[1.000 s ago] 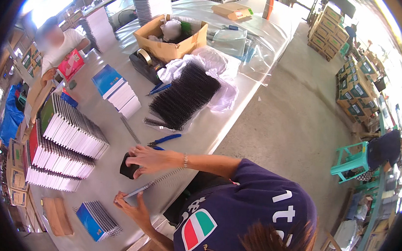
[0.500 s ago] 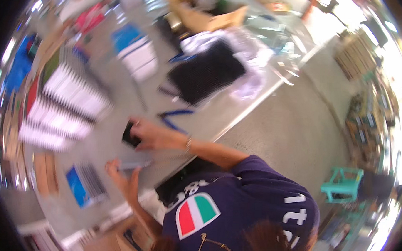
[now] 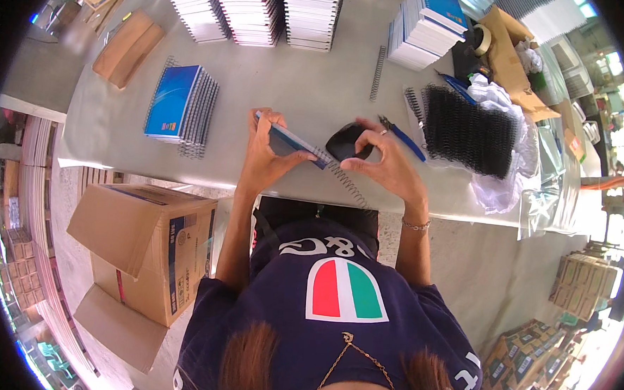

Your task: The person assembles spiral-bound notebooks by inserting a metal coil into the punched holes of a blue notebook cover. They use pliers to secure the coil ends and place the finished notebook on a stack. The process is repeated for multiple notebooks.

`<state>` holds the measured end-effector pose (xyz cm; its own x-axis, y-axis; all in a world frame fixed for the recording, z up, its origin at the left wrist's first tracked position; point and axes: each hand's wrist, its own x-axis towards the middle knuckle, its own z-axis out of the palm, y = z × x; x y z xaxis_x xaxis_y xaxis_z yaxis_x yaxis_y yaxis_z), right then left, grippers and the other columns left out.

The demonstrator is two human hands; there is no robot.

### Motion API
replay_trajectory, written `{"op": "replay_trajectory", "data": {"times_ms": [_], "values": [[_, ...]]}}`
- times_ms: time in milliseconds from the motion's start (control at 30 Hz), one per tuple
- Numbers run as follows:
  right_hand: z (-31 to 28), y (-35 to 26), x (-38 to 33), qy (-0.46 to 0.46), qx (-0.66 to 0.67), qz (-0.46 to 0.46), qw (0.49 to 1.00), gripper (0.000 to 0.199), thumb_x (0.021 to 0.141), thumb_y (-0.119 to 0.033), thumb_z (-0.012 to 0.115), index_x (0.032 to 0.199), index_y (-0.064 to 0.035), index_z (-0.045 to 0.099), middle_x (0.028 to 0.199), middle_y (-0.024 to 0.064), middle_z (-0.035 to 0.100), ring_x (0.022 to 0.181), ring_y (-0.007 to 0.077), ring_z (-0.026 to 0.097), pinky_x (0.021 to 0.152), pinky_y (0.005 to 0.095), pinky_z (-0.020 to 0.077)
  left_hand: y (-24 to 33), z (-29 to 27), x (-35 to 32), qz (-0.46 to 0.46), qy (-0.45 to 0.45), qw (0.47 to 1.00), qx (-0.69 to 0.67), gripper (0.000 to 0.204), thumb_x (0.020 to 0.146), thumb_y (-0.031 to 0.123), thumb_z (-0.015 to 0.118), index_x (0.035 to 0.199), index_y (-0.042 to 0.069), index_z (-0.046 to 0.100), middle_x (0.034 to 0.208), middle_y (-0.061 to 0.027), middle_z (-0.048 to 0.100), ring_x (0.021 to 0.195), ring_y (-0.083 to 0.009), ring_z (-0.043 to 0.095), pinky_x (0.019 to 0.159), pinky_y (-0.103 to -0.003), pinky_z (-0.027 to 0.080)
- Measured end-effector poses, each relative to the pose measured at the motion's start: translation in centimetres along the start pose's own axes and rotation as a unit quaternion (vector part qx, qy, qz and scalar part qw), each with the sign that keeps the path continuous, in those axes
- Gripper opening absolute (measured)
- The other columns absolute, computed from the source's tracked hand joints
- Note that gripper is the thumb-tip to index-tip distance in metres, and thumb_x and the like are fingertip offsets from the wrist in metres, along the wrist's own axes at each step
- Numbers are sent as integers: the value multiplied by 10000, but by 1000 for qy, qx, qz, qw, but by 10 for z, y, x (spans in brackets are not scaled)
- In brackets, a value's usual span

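While our left hand (image 3: pixel 263 153) pinches a thin blue notebook (image 3: pixel 285 136) between thumb and fingers, holding it tilted above the near side of the desk (image 3: pixel 297 78), a wire coil (image 3: pixel 346 184) runs from its lower right end toward the desk's edge. Our right hand (image 3: pixel 392 167) is half curled, thumb and fingers parted, its fingertips at a rounded black block (image 3: pixel 337 145); whether it grips the block, we cannot tell. We judge the step in hand to be feeding the coil through the notebook's punched edge, with much of the coil not yet in. The next move seems to call for keeping that edge steady and the coil in line with its holes. Pliers (image 3: pixel 406 141) lie beyond our right hand.
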<state>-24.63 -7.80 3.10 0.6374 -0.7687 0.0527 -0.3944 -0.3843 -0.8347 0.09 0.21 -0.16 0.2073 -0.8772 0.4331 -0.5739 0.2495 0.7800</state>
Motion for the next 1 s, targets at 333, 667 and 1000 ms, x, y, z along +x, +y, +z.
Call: {"op": "replay_trajectory", "data": {"times_ms": [333, 667, 1000], "values": [[-9, -26, -3, -176, 440, -52, 879, 431, 724, -372, 872, 821, -64, 587, 1468, 217, 456, 1344, 237, 446, 1005, 328, 405, 2, -7, 0, 0, -13, 1000, -13, 713, 519, 186, 954, 1028, 87, 464, 1031, -107, 426, 1055, -313, 435, 891, -411, 413], [-4, -14, 12, -156, 414, 20, 897, 384, 799, -371, 824, 831, -75, 582, 1346, 138, 566, 1237, 186, 509, 943, 305, 423, -2, -5, 1, 14, 7, 999, -29, 690, 519, 160, 945, 1010, 79, 467, 1006, -103, 453, 1021, -321, 441, 877, -411, 406], [-7, -33, 5, -134, 297, 24, 945, 393, 765, -337, 852, 876, -66, 590, 1321, 105, 565, 1270, 182, 475, 969, 324, 410, -5, -4, -2, 0, -17, 999, -35, 679, 497, 142, 942, 977, 71, 467, 1007, -113, 449, 1035, -330, 446, 882, -401, 406]]}}
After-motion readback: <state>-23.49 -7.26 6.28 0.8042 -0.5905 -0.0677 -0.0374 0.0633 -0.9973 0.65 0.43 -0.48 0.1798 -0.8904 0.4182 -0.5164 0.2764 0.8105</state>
